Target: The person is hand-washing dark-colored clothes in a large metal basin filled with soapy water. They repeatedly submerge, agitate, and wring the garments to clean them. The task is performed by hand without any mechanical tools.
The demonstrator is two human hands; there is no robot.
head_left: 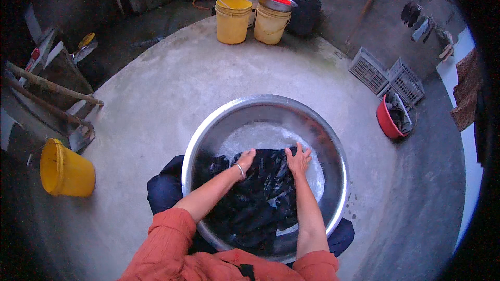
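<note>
A large round metal basin [266,101] stands before me, between my legs, with whitish soapy water [260,134] in its far part. Dark wet cloth [255,192] fills the near and middle part; which garment it is I cannot make out. My left hand [247,160], a bracelet at its wrist, is closed on the cloth's far left edge. At the far right corner my right hand [298,161] has cloth between thumb and forefinger, its other fingers somewhat spread. Folds hide part of the basin's bottom.
A yellow bucket [78,170] lies tilted at left, near wooden poles [57,86]. Two more buckets, yellow [232,23] and cream [271,27], stand at the back. At right are grey plastic crates [369,70] and a red basin [386,119] with dark things in it.
</note>
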